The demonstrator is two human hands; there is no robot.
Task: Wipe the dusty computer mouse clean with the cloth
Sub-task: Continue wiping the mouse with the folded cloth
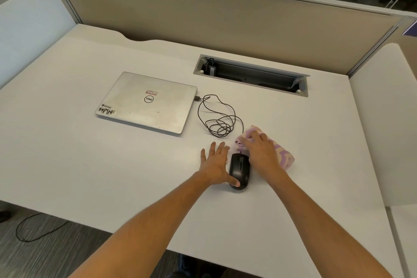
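The task appears to be at its opening stage. The black wired mouse (239, 170) rests on the white desk (90, 165) near the front edge, between both hands, and the cloth (283, 156) does not yet lie over its upper shell. Judged from this, wiping of the top surface is still to be done.

Left hand (215, 162): fingers spread flat on the desk just beside the mouse, thumb touching the rear left of the shell. It steadies the mouse and grasps nothing.

Right hand (261, 153): laid palm-down on the pink-and-cream patterned cloth, fingers loosely extended over the bunched fabric. Whether the fingers pinch the cloth underneath cannot be told. The cloth lies just beside the right side of the mouse.

Mouse condition: the shell is glossy black with a central scroll-wheel strip. Dust is not clearly discernible at this resolution. Its cable (216, 117) runs forward in loose coils to a closed silver Dell laptop (146, 101).
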